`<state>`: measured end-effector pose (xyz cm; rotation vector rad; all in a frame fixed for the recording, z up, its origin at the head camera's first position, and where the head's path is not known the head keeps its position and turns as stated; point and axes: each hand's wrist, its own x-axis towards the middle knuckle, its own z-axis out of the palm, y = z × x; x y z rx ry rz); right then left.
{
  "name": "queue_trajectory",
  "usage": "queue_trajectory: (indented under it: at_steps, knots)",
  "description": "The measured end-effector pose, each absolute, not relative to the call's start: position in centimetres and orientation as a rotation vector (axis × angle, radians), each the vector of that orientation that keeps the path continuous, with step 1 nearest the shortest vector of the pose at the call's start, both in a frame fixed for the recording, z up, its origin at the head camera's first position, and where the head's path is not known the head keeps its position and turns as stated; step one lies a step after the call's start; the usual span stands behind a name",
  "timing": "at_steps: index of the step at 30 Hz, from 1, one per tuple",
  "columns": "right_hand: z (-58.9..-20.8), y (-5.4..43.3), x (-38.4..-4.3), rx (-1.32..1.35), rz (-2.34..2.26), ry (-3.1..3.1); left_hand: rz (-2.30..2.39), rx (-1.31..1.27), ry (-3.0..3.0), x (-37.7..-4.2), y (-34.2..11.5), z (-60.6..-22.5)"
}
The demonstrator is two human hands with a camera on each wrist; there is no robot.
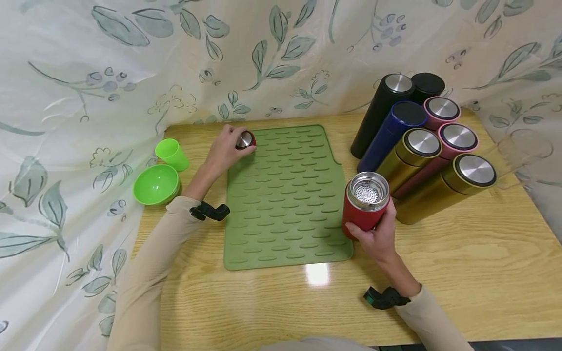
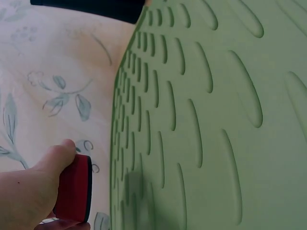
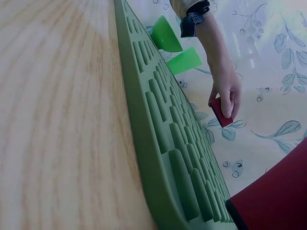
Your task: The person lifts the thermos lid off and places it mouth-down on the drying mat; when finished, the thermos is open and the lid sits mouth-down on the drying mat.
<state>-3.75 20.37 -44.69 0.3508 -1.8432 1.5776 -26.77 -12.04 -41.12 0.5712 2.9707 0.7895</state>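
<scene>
My left hand [image 1: 225,146] pinches a red bottle lid [image 1: 246,140] with a silver top, near the far left corner of the green drying mat [image 1: 285,195]. Seen from the right wrist, that lid [image 3: 221,114] hangs above the mat, apart from it. My right hand [image 1: 377,239] grips the body of a red thermos [image 1: 362,217] at the mat's right side. The thermos has no lid on it, and a perforated metal strainer [image 1: 368,194] shows in its mouth. Whether its base touches the mat I cannot tell.
Several lidded bottles stand close together on the right, among them a blue one [image 1: 395,131] and a gold one [image 1: 448,187]. Behind them is a clear glass vessel [image 1: 511,161]. A green bowl [image 1: 156,185] and green cup [image 1: 172,154] sit left of the mat. A patterned curtain [image 1: 263,63] borders the table.
</scene>
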Motion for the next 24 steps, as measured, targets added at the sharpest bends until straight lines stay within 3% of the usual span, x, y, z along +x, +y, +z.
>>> queue_trajectory:
  at_steps: [24]
  knots:
    - [-43.3,21.1,-2.2,0.463,1.717,-1.617,0.761,0.563,2.928,-27.3,-12.1,-43.1]
